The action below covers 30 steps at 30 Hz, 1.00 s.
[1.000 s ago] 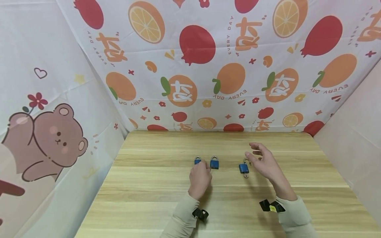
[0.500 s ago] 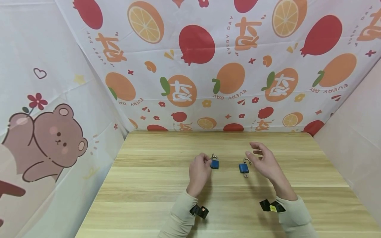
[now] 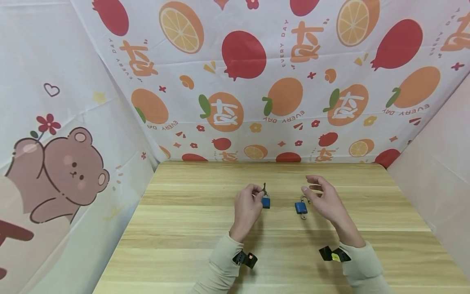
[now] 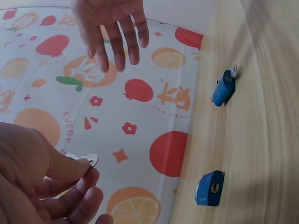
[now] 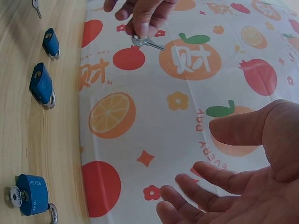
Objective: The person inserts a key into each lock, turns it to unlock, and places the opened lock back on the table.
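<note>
My left hand [image 3: 247, 210] pinches a small metal key [image 5: 150, 44] between thumb and fingertips, held off the table. In the head view the key overlaps the shackle of a blue padlock [image 3: 266, 203]. Another blue padlock [image 5: 51, 41] stands left of that one, hidden behind my left hand in the head view. The rightmost blue padlock [image 3: 300, 208] has its shackle swung open and a key [image 5: 16, 197] in its keyhole. Just right of it my right hand [image 3: 327, 202] hovers, fingers loosely bent and holding nothing.
The light wooden table [image 3: 183, 228] carries the padlocks. One more key [image 5: 36, 8] lies on it beyond the far padlock in the right wrist view. A fruit-print cloth [image 3: 257, 102] hangs behind the table's back edge, and a bear-print cloth [image 3: 73, 175] hangs at the left.
My left hand has risen from beside the left padlock, bringing up a key, and shifted slightly right. My right hand has stayed in nearly the same place.
</note>
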Tool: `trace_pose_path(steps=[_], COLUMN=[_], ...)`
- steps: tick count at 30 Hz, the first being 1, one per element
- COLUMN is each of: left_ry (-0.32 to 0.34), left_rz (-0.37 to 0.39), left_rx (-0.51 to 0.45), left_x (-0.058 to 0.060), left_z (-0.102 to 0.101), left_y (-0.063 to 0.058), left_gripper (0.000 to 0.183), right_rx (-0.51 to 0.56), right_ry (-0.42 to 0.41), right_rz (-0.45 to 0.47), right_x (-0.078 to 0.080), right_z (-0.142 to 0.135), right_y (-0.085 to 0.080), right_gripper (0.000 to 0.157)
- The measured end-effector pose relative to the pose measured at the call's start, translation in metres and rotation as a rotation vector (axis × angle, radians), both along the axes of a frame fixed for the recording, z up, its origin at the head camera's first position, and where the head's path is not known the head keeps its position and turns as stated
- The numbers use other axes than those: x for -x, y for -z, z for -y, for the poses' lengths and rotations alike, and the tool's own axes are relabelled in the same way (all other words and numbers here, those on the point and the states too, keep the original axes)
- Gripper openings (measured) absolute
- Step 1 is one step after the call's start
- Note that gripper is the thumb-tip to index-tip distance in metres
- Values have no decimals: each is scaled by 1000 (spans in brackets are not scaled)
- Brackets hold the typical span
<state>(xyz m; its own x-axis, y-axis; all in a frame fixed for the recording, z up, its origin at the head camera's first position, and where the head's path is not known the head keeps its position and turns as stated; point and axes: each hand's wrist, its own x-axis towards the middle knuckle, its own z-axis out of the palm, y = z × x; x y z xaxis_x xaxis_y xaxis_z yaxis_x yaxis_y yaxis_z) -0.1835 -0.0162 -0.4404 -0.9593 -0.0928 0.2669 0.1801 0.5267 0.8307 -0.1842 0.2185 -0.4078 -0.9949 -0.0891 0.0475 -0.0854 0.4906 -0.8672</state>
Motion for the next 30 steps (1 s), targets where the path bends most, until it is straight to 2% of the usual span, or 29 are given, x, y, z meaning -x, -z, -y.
trace_pose_path(steps=[14,21,30], left_ry=[58,77,79], left_rz=[-117,-102,-119], left_rx=[-61,-108,-132], left_x=[-1,-1,-2], left_z=[-5,-5,-6], left_y=[-7,-10,-13], left_gripper=[4,5,6], right_rx=[-9,-8,29], right_ry=[-4,1,-33], right_rz=[-25,-22,-55], right_x=[1,2,0], right_z=[5,12,23], right_y=[5,9,9], right_gripper=[43,35,33])
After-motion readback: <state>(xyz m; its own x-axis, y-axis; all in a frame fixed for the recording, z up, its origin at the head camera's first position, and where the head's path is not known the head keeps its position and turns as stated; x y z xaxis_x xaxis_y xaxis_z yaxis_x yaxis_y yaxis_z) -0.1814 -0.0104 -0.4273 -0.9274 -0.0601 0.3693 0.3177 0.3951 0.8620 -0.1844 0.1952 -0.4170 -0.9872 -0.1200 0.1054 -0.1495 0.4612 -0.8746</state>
